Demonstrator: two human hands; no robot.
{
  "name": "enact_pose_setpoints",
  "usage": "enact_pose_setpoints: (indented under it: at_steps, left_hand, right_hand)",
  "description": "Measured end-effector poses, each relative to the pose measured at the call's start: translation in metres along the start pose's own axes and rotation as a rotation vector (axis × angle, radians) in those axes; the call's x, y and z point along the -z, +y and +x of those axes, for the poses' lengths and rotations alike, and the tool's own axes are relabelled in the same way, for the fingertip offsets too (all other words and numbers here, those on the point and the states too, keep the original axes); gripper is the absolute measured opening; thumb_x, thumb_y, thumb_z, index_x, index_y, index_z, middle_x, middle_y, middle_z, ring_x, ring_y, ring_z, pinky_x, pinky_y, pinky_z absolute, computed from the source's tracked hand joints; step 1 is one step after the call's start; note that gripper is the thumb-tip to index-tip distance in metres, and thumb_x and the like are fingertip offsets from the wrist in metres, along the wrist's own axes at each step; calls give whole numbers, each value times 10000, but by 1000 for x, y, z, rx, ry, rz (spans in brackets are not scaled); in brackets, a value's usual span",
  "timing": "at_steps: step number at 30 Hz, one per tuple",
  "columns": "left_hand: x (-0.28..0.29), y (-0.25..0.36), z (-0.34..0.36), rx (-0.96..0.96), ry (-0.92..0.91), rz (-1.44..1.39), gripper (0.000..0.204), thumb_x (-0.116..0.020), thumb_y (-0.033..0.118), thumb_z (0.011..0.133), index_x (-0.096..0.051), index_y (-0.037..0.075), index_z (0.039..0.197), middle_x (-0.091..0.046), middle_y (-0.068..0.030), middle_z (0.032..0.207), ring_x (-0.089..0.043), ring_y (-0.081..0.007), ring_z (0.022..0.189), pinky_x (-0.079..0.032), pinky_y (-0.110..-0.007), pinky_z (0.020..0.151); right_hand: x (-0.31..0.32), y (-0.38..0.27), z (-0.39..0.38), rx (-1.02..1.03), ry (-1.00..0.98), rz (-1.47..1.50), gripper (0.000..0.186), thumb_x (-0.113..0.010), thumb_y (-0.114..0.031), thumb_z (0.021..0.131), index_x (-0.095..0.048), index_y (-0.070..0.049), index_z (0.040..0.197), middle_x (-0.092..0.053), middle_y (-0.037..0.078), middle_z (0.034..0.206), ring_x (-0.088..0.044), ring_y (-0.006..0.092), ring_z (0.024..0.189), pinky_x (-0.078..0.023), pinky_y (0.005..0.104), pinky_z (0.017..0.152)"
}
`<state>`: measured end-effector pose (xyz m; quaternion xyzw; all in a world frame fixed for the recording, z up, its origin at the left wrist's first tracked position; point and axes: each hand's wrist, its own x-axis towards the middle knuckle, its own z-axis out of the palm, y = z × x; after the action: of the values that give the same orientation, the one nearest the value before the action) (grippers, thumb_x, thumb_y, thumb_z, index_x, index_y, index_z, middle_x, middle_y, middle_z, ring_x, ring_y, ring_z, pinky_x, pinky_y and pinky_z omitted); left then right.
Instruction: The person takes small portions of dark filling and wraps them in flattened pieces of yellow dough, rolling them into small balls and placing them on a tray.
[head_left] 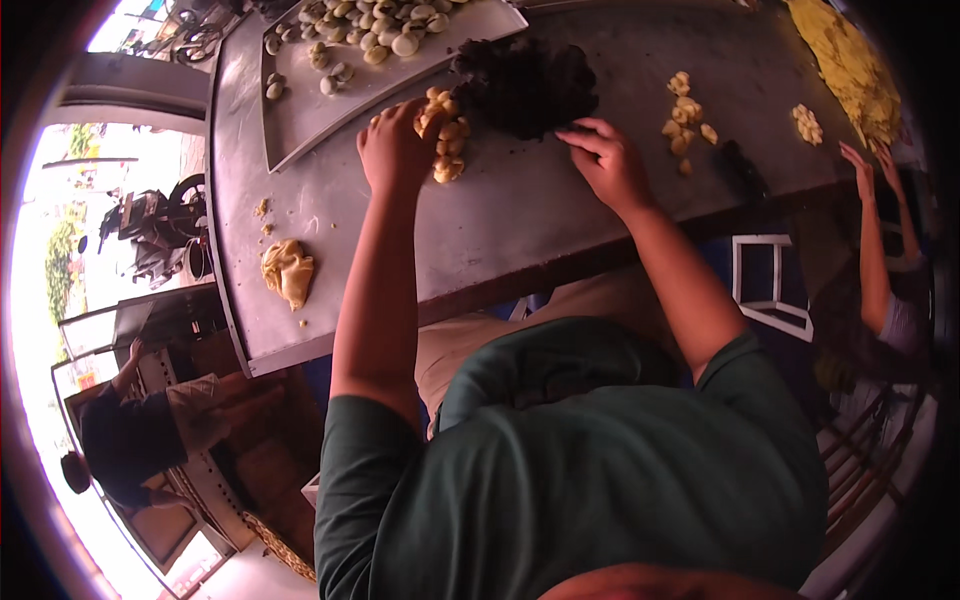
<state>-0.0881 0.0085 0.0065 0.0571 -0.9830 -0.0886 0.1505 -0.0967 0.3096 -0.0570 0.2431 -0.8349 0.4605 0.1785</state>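
My left hand [392,148] reaches over a small heap of pale yellow dough pieces [448,150]. Its fingers curl down onto one of the pieces, with the tips partly hidden. To the right of that heap lies a large crumbly mound of dark, nearly black filling [525,88]. At the mound's near right edge is my right hand [606,162], thumb and forefinger drawn together at the tips. Whatever sits between them is too small to make out. Beyond my left hand, a metal tray [300,140] holds many rounded pale balls [405,44].
A dough lump [288,272] lies on the metal table [480,235] at left. More dough pieces [683,120], a dark object [740,170] and a large yellow dough mass [850,70] are at right. A co-worker's hands [868,175] are beside that mass. Another person [130,435] is at far left.
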Motion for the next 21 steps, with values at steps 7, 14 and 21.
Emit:
enact_pose_setpoints:
  at_steps: [7, 14, 21]
  left_hand:
    - [8, -14, -23, -4, 396, -431, 128, -700, 180, 921, -731, 135, 1037, -742, -54, 1026, -687, -289, 994, -476, -450, 926]
    - [16, -32, -163, 12, 99, -156, 302, -779, 281, 862, -726, 217, 1152, -706, -51, 1068, -629, -280, 1114, -419, -436, 1007]
    - [21, -39, -155, 96, 27, -250, 276, -774, 298, 860, -696, 170, 1092, -708, -72, 1081, -623, -301, 1111, -418, -436, 1011]
  right_hand:
    - [-2, -9, -2, -44, 62, -55, 282, -684, -40, 857, -725, -121, 1124, -675, 108, 1148, -661, 318, 1059, -546, 403, 906]
    - [-4, -4, -2, -105, 103, -104, 225, -627, -15, 889, -667, -74, 1103, -669, 125, 1110, -641, 344, 1095, -528, 430, 927]
    - [12, 1, 83, -184, 196, -223, 208, -639, -90, 956, -726, -20, 1132, -723, 193, 1105, -702, 343, 1019, -557, 422, 843]
